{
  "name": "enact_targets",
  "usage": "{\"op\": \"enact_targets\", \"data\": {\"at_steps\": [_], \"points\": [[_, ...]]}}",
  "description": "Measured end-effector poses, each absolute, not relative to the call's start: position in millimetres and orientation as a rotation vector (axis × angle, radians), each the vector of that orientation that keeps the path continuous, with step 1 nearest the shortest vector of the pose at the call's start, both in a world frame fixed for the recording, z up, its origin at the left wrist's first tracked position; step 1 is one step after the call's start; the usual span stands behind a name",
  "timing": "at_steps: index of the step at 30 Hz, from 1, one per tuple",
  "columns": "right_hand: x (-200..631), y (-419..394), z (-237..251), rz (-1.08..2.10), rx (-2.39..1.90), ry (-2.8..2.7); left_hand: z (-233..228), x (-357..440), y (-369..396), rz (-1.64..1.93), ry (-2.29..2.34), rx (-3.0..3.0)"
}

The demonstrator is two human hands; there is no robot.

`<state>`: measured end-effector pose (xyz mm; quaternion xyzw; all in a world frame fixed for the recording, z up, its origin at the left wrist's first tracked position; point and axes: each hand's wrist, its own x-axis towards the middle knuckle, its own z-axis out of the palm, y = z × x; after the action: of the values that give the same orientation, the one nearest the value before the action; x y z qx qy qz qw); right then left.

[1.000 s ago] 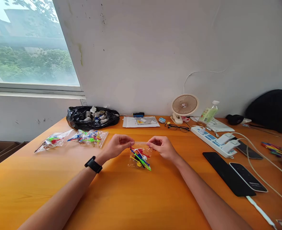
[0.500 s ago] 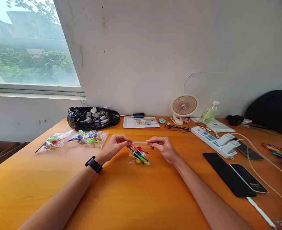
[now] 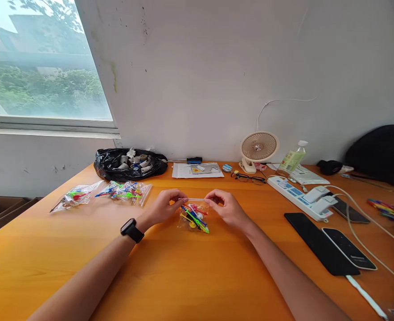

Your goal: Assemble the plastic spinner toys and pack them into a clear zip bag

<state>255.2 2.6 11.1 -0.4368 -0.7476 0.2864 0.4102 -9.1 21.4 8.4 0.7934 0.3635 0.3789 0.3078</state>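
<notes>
Between my two hands is a clear zip bag (image 3: 194, 218) with small coloured plastic pieces inside, in green, blue, red, yellow and white. My left hand (image 3: 166, 205) pinches the left end of its white zip strip. At the other end of the strip, my right hand (image 3: 224, 206) pinches the right corner between thumb and fingers. The strip is stretched straight between them, and the bag's body hangs toward me, low over the wooden table (image 3: 197, 276). Whether the zip is sealed I cannot tell.
Two clear bags of coloured pieces, one (image 3: 75, 196) beside another (image 3: 126, 192), lie at left. Behind them sits a black plastic bag (image 3: 100, 167) of rolls. A clip fan (image 3: 260, 146), glasses (image 3: 248, 179), a power strip (image 3: 293, 196) and a black phone (image 3: 320, 243) are at right.
Both hands stay pinched on the bag's top strip and have shifted only slightly. My left wrist has turned a little. At the far right edge, part of another hand shows more.
</notes>
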Motion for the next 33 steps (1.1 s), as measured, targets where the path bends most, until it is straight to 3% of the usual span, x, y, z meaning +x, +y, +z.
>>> {"op": "enact_targets", "data": {"at_steps": [4,14,33], "points": [[250.1,-6.2,20.6,0.629,-1.046,-1.916,14.6,-1.8,12.2,1.013,0.934,2.15],[236.6,-11.7,14.0,0.94,-1.084,-1.868,15.6,3.4,5.8,0.928,0.832,2.079],[256.0,0.1,14.7,0.999,-1.097,-1.843,4.1,5.9,9.6,0.905,0.789,1.59]]}}
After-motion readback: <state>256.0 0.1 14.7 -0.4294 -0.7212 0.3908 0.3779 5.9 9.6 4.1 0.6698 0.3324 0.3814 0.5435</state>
